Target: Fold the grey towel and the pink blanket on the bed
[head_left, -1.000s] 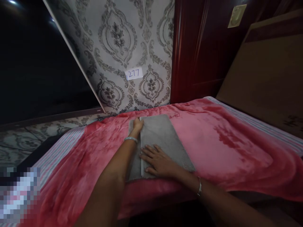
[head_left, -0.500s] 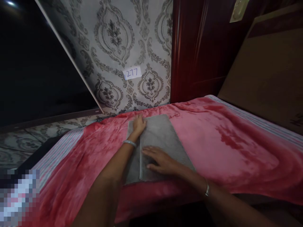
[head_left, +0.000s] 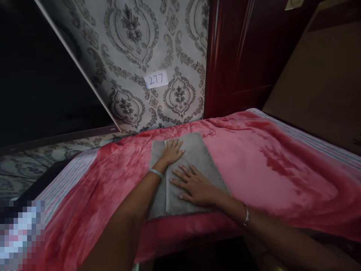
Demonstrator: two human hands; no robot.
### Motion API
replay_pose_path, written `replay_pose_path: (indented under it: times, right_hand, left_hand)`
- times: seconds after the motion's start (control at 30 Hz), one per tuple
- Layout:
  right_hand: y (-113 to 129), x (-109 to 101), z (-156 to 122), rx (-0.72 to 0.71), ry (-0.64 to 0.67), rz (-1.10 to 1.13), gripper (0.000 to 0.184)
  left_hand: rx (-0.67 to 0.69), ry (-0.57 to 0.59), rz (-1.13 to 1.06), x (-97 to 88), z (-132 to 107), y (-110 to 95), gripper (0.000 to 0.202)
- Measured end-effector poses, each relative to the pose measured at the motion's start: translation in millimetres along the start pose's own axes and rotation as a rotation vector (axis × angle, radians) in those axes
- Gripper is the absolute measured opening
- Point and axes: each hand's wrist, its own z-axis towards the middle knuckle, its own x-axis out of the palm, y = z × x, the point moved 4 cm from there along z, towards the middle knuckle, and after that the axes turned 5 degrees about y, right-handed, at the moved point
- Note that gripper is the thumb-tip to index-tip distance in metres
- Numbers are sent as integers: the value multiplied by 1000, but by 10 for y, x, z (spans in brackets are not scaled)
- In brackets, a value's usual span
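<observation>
A grey towel [head_left: 205, 177] lies folded on a red and pink plush blanket [head_left: 242, 158]. One flap is turned over it, so a pale hemmed edge runs lengthwise left of its middle. My left hand [head_left: 172, 151] rests flat on the far part of the towel, over that edge, fingers spread. Nearer to me, my right hand [head_left: 196, 187] lies on the towel with its fingers spread, just right of the edge. Neither hand grips anything. Each wrist wears a bracelet.
Behind the blanket rises a patterned wall with a paper label [head_left: 156, 79] reading 277. A large dark screen [head_left: 47, 75] leans at the left. Dark red wooden door [head_left: 237, 56] and a big cardboard panel [head_left: 318, 82] stand at the right. Striped cloth edges the blanket.
My left hand has opened out flat and shifted slightly right over the hemmed edge. My right hand's fingers have spread wider on the towel. The view has tilted down a little.
</observation>
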Motion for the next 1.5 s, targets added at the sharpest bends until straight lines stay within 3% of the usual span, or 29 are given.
replay_pose_path:
  times: [0.23, 0.33, 0.43, 0.53, 0.67, 0.8, 0.97, 1.2, 1.37, 1.5]
  right_hand:
    - [131, -61, -233, -147, 104, 144, 64]
    - [-52, -258, -251, -100, 27, 150, 61]
    - [-305, -379, -188, -2, -25, 88, 61]
    - [-449, -316, -121, -6, -9, 34, 65]
    - [-504, -179, -113, 0, -27, 16, 68]
    - [-450, -156, -167, -32, -28, 55, 68]
    - [-189, -90, -340, -120, 26, 163, 69]
    - [184, 2, -611, -119, 111, 266, 71]
    - [194, -150, -423, -139, 133, 272, 64]
    - [131, -191, -49, -97, 97, 157, 63]
  left_hand:
    - [2, 6, 47, -176, -57, -95, 65]
    - [162, -11, 60, -305, 65, -292, 60]
    - [331, 58, 11, -311, 319, -522, 55]
    - [309, 107, -4, -196, 569, -608, 55]
    - [259, 96, -15, -25, 677, -569, 56]
    - [278, 108, -29, 20, 660, -531, 57]
    - [295, 112, -48, 25, 683, -511, 58]
    - [300, 113, -33, 105, 685, -519, 60]
    - [307, 101, -21, -76, 604, -513, 63]
    - [339, 52, -7, -286, 407, -278, 58]
